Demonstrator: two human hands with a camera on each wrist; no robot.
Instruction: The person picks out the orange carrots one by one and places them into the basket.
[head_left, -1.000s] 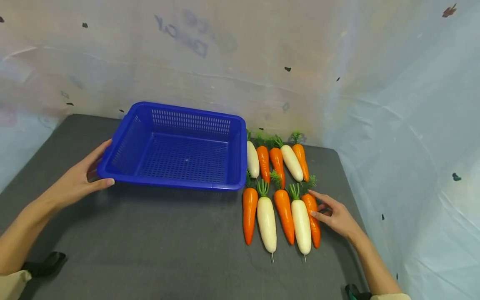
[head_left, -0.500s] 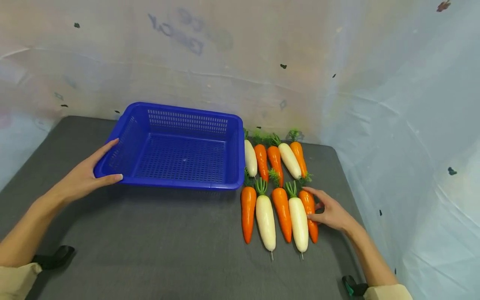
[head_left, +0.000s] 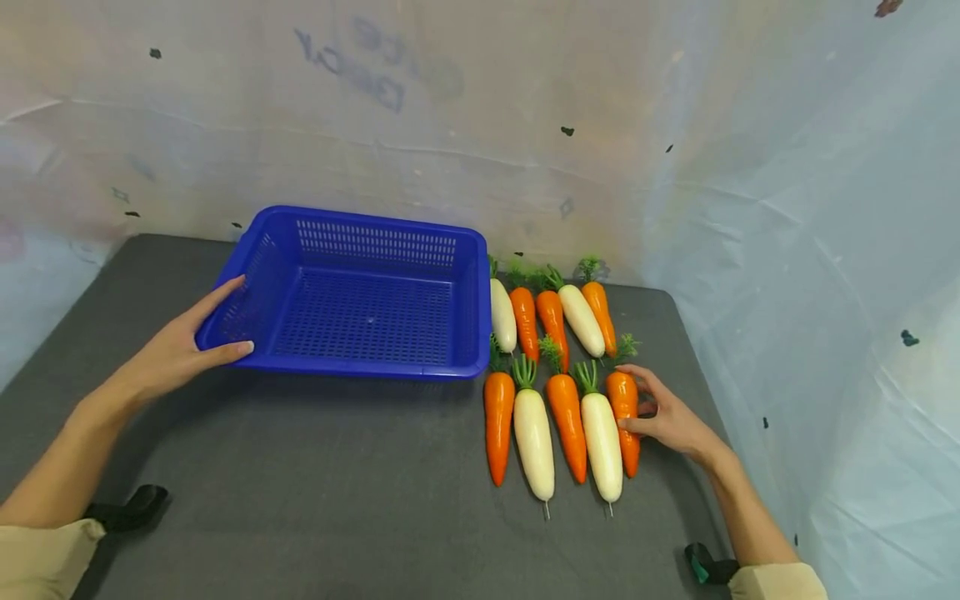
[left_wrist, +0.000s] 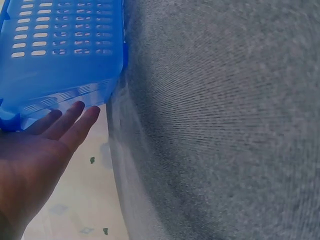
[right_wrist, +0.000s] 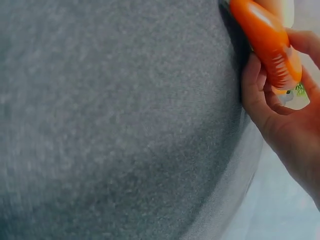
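Note:
A blue plastic basket (head_left: 375, 308) with slotted walls has nothing inside it. My left hand (head_left: 168, 354) grips its near left corner, with thumb and index finger over the rim. In the left wrist view the other fingers (left_wrist: 75, 125) reach along the basket's outer side. At the right end of the front row, an orange carrot (head_left: 624, 417) with a feathery green top is held between the thumb and fingers of my right hand (head_left: 669, 417). The right wrist view shows those fingers curled around the carrot's thick end (right_wrist: 280, 60).
Two rows of carrots and white radishes lie right of the basket; a white radish (head_left: 602, 446) is next to the held carrot. The back-row white radish (head_left: 502, 317) is partly hidden by the basket. Plastic sheeting (head_left: 810, 250) hangs behind and right of the dark table (head_left: 337, 500).
My left hand has moved right, farther over the basket's corner. My right hand has closed on the end carrot, which now lies slightly farther from the neighbouring radish.

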